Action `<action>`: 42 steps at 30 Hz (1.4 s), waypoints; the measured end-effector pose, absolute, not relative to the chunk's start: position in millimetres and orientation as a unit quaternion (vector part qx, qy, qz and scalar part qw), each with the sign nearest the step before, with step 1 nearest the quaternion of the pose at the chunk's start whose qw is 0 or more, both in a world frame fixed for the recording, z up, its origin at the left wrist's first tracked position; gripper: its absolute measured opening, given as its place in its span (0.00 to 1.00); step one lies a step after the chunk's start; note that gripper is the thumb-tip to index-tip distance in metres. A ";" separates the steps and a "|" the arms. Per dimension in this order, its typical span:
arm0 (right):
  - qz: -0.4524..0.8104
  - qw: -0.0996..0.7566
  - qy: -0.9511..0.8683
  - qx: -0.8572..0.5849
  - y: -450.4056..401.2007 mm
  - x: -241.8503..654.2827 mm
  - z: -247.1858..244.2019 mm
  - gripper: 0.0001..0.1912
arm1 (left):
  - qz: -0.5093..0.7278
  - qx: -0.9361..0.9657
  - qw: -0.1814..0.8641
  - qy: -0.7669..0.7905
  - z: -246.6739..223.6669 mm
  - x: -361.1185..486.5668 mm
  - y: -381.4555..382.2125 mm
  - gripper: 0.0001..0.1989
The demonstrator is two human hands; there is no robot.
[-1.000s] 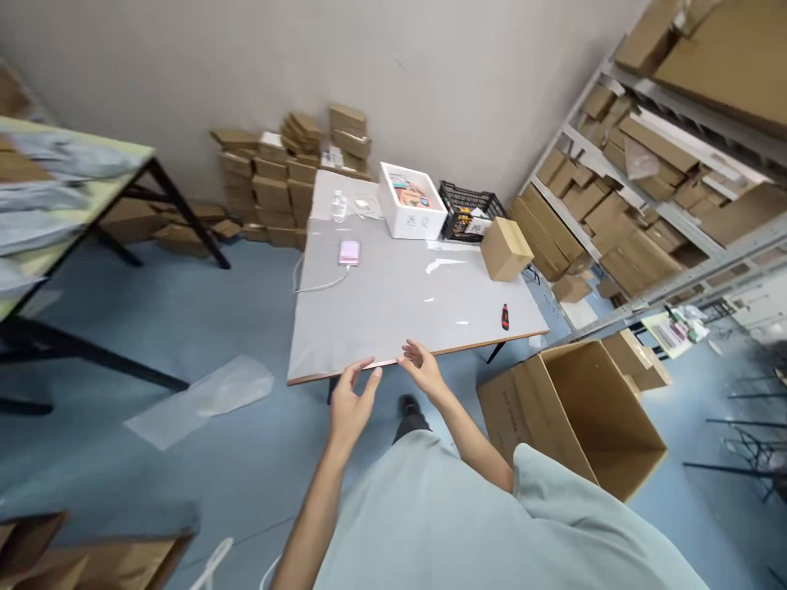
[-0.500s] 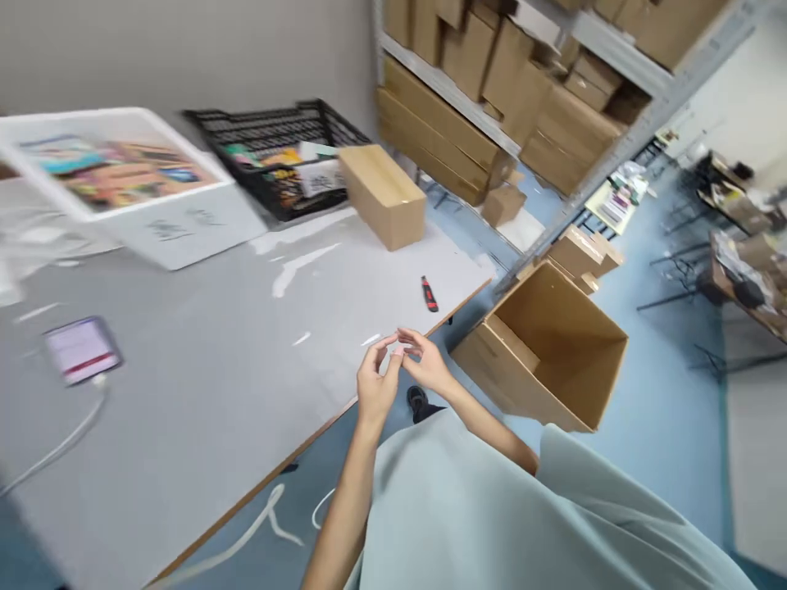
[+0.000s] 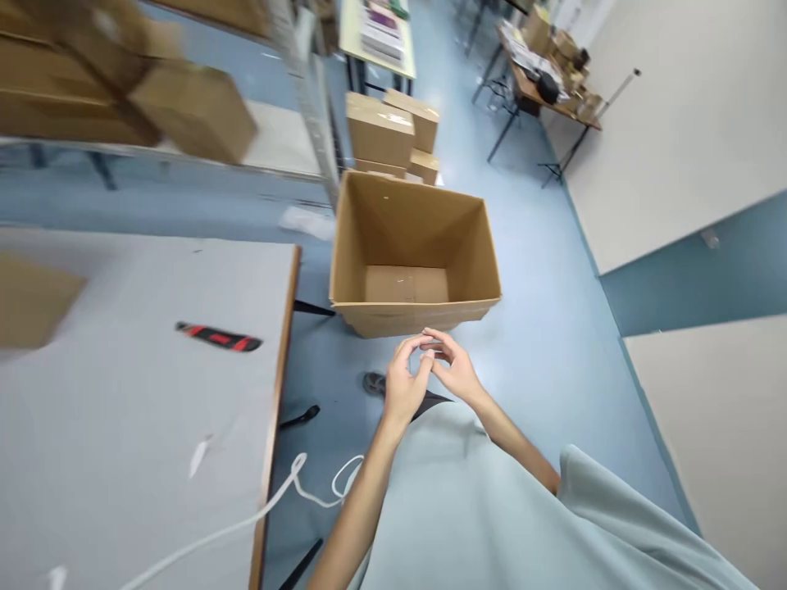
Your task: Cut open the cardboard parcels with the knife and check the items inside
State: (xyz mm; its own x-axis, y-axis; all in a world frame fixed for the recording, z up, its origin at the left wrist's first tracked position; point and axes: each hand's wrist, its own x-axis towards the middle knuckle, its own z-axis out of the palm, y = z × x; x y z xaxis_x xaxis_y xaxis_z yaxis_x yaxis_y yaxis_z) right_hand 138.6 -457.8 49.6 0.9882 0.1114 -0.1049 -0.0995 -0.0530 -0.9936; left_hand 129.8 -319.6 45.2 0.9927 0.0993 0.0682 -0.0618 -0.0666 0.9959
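Observation:
Held together in front of my body, my left hand and my right hand meet at the fingertips. The fingers and thumbs are curled inward and pressed close. Anything pinched between them is hidden or too small to make out. Just beyond my hands, a big open cardboard box stands on the floor; its inside shows brown walls and a bottom. On the grey table to the left lies a black and red box cutter, apart from both hands.
A white cable runs over the table edge. At the table's far left sits a blurred carton. Smaller cartons are stacked behind the big box, beside a metal shelf post. A cluttered desk stands farther back.
The view has swung right, so the big box is now straight ahead and the bins and phone are out of sight. My hands stay together, fingertips still meeting.

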 end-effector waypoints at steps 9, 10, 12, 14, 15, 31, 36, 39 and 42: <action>-0.047 0.687 0.098 -0.719 -587.4 115.7 61.9 0.24 | -0.027 0.714 0.697 -0.057 57.4 141.1 -467.4 0.11; -0.055 0.690 0.104 -0.714 -601.7 118.9 58.3 0.24 | -0.026 0.719 0.692 -0.060 55.6 146.1 -483.8 0.10; -0.069 0.694 0.110 -0.708 -636.9 127.6 52.3 0.23 | -0.025 0.727 0.682 -0.071 51.1 159.9 -521.7 0.10; -0.082 0.692 0.114 -0.708 -682.6 137.6 49.2 0.23 | -0.031 0.729 0.678 -0.090 47.0 177.5 -569.0 0.08; -0.090 0.688 0.117 -0.711 -709.0 142.3 49.2 0.23 | -0.034 0.728 0.678 -0.101 45.7 186.9 -596.3 0.07; -0.158 0.624 0.179 -0.744 -983.3 308.9 67.0 0.19 | -0.029 0.723 0.674 -0.148 58.8 360.2 -892.8 0.09; -0.141 0.617 0.147 -0.760 -1019.6 422.7 59.4 0.19 | 0.016 0.717 0.688 -0.112 48.5 466.3 -932.1 0.09; -0.124 0.612 0.119 -0.772 -1046.0 498.2 65.7 0.18 | 0.047 0.713 0.691 -0.111 55.8 540.7 -952.2 0.07; -0.108 0.598 0.082 -0.790 -1070.5 572.1 75.4 0.19 | 0.070 0.711 0.689 -0.123 69.0 612.1 -966.8 0.07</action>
State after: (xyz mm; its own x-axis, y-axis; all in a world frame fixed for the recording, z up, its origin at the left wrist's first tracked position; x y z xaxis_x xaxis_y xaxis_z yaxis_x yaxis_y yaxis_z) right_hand 572.1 -1070.5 75.4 0.9631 -0.2589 0.0734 0.0003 -0.2717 -0.9624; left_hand 612.1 -966.8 69.0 0.9597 -0.0787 0.2699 -0.2722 -0.0200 0.9620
